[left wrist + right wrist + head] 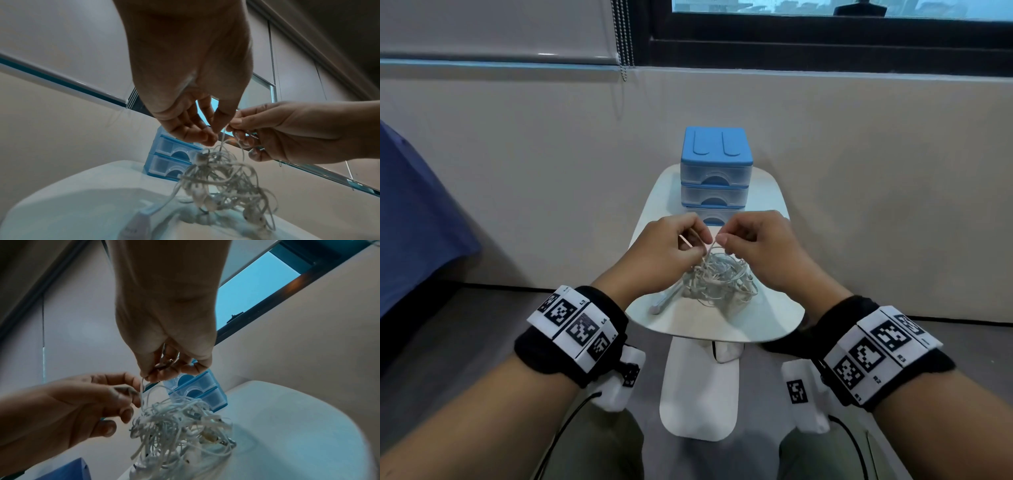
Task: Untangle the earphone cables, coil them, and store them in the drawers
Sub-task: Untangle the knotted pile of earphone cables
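A tangled bundle of white earphone cables [717, 279] [222, 180] [180, 426] hangs just above the small white table [722, 325], its lower part touching the top. My left hand [674, 245] [211, 134] pinches a strand at the top of the bundle. My right hand [753, 240] [152, 376] pinches a strand right beside it, fingertips almost touching. A blue drawer unit [716, 171] [168, 159] [197, 389] with three shut translucent drawers stands at the table's far end.
A white plug end [659, 305] [137, 225] of a cable lies on the table left of the bundle. A beige wall and a window sill stand behind the table. A blue cloth [414, 219] shows at the left edge.
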Demonstrator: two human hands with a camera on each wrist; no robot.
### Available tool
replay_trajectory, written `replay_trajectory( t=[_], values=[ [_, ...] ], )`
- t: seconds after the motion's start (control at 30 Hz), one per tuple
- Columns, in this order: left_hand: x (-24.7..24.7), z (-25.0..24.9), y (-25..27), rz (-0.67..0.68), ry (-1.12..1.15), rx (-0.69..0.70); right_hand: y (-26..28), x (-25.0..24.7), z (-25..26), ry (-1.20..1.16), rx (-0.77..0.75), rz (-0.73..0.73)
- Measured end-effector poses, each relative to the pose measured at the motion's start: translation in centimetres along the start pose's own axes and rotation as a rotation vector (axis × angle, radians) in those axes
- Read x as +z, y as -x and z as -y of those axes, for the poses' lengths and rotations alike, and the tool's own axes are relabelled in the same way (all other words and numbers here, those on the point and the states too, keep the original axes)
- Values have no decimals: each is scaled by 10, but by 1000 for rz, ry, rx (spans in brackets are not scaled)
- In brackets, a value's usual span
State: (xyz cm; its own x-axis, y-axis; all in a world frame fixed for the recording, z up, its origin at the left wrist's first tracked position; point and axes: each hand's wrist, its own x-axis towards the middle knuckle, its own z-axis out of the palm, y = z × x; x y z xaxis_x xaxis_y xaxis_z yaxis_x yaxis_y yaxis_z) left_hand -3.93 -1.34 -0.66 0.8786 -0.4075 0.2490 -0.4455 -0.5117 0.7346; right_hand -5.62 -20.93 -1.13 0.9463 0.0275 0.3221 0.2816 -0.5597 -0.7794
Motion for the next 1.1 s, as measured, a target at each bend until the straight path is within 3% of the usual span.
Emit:
replay_trajectory(
  t=[0.17,0.47,0.63,0.9,1.1],
  values=[
    [4,10,3,151,-104,15,-4,-3,-4,-23,47,-60],
    [10,10,-5,88,-236,146,-3,-8,-1,-45,98,-58],
    [-9,-4,-4,77,-197,212,-6,-15,5,-41,113,-126],
    [-11,-6,-4,151,-199,157,-7,-19,3,21,57,115],
    [-8,-5,-6,145,-188,116,-2,-16,1,-2,89,197]
  ],
)
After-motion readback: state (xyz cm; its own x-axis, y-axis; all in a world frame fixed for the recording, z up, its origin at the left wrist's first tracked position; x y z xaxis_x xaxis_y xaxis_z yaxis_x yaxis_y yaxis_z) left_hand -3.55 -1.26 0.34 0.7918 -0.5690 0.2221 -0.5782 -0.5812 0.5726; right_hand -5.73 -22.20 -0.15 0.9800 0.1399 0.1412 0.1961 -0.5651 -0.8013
